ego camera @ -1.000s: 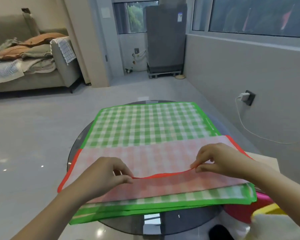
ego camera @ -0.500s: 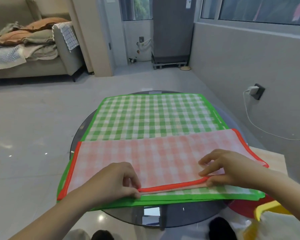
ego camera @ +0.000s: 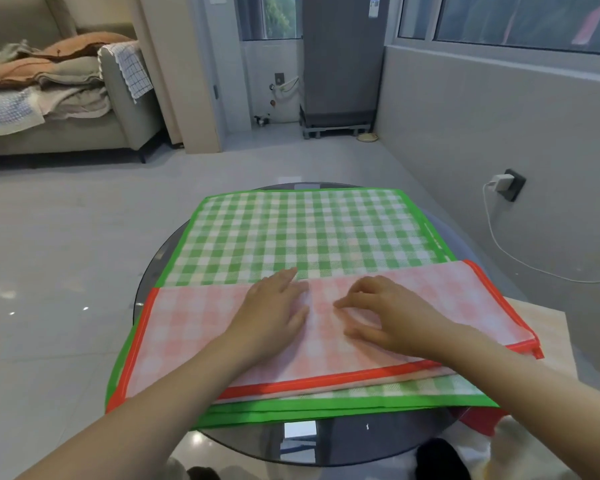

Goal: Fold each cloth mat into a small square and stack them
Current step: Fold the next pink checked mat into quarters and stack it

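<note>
Head view. Round dark glass table [ego camera: 160, 268] taken as landmark. On it lies a pile of flat green-checked mats [ego camera: 305, 233], bright green binding round the edges; several layers show at the table's near rim. On top of the pile, over its near half, sits the red mat [ego camera: 194, 327]: pale pink check, orange-red binding, folded once into a long strip, with the doubled bound edges toward the near rim.

Left hand [ego camera: 274, 306] lies flat on the strip near its middle, fingers straight, pressing down, holding nothing. Right hand [ego camera: 385, 310] just beside it, fingers bent at the knuckles, tips touching the cloth, nothing pinched as far as I can tell.

Judgement: thin woven cloth, light, soft and limp. It should crease readily but may slide on the mat beneath. The stitched binding looks like the firmest part, so take hold at the bound corners at either short end to bring the strip over into a square.

Beyond the table: pale glossy floor tiles, a sofa [ego camera: 84, 126] heaped with blankets.
</note>
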